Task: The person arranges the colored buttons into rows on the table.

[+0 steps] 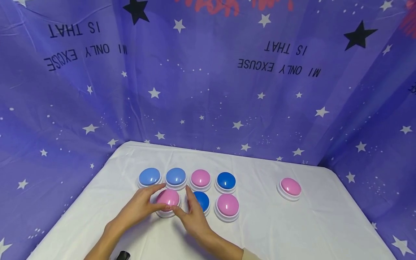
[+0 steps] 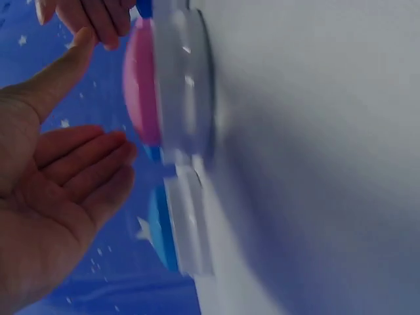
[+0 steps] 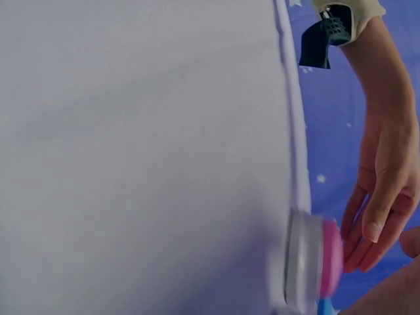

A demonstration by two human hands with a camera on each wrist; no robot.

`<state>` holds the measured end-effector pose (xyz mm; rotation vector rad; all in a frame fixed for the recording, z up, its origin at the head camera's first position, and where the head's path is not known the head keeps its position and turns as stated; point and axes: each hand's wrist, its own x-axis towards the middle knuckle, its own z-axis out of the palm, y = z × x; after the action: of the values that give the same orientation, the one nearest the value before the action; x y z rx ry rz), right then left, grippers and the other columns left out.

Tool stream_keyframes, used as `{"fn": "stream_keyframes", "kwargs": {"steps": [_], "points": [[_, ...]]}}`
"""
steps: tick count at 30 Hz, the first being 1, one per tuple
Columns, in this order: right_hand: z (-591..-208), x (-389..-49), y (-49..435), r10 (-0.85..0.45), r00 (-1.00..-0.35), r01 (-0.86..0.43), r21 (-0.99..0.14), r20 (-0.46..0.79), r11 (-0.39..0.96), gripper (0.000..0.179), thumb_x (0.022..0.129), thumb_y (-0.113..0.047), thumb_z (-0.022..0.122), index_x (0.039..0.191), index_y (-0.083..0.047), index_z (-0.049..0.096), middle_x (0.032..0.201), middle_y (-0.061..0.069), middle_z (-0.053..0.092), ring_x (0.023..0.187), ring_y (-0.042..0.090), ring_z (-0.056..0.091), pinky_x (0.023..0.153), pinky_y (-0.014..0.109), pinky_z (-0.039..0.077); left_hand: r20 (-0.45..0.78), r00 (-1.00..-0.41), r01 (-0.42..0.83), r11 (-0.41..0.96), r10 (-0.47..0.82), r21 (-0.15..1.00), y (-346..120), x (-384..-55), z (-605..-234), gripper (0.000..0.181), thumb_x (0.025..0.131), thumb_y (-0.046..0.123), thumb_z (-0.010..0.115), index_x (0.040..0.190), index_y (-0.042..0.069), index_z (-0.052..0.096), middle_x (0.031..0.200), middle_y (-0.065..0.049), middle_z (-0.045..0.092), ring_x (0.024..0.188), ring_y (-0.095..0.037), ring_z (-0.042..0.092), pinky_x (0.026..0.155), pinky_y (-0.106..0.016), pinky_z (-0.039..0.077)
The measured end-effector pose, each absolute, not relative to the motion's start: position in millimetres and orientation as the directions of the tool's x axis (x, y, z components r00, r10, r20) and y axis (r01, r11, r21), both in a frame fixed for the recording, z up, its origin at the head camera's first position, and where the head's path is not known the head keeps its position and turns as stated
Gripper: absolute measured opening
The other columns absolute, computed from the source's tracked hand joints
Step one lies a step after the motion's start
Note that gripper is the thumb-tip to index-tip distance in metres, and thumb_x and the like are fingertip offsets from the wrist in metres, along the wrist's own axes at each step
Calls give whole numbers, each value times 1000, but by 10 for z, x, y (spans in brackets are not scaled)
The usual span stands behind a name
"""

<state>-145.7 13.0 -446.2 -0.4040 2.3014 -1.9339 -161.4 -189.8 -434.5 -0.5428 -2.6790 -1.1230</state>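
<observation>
A pink dome button (image 1: 168, 198) with a white base stands on the white-covered table, at the left end of the front row. My left hand (image 1: 138, 206) is at its left and my right hand (image 1: 195, 218) at its right, the thumbs nearly meeting in front of it. In the left wrist view the left hand (image 2: 46, 197) has its fingers extended over the pink dome (image 2: 139, 82), not curled round it. Whether any fingertip touches the button cannot be told. Partly behind the right hand is a dark blue button (image 1: 202, 201).
Behind stands a row: two light blue buttons (image 1: 176, 176), a pink one (image 1: 200, 178) and a dark blue one (image 1: 226, 181). Another pink button (image 1: 228, 205) ends the front row. Far right, a pink button (image 1: 290, 187) stands alone. A purple star-patterned cloth (image 1: 208, 90) surrounds the table.
</observation>
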Motion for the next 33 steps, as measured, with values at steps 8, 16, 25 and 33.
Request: {"fn": "stream_keyframes", "kwargs": {"steps": [8, 16, 25, 33], "points": [[-4281, -1571, 791, -191, -977, -114, -989, 95, 92, 73, 96, -14, 66, 154, 3, 26, 159, 23, 22, 144, 41, 20, 114, 45, 21, 265, -916, 399, 621, 301, 675, -1380, -1807, -4168, 67, 78, 33, 85, 131, -1, 61, 129, -16, 63, 122, -36, 56, 103, -53, 42], [-4293, -1773, 1700, -20, -990, -143, -974, 142, 176, 65, 96, -14, 66, 150, 3, 35, 156, 18, 33, 145, 33, 27, 115, 37, 23, 239, -887, 429, 511, 396, 745, -661, -2066, -4082, 64, 80, 32, 84, 133, 4, 61, 132, -11, 62, 126, -32, 54, 104, -51, 42], [-4250, -1765, 2660, 115, -988, -67, -955, 105, 289, 66, 98, -23, 65, 150, 3, 35, 155, 16, 34, 143, 29, 31, 111, 24, 30, 227, -818, 504, 471, 528, 724, 116, -2439, -4081, 67, 82, 34, 82, 138, 5, 57, 138, -8, 59, 131, -26, 50, 108, -40, 39], [-4262, -1800, 3197, 197, -973, -41, -931, 120, 363, 68, 97, -23, 66, 150, 5, 34, 154, 20, 34, 142, 36, 30, 107, 17, 32, 188, -796, 507, 464, 576, 726, 679, -2637, -4095, 68, 83, 34, 81, 139, 4, 56, 137, -10, 59, 129, -22, 52, 106, -31, 41]]}}
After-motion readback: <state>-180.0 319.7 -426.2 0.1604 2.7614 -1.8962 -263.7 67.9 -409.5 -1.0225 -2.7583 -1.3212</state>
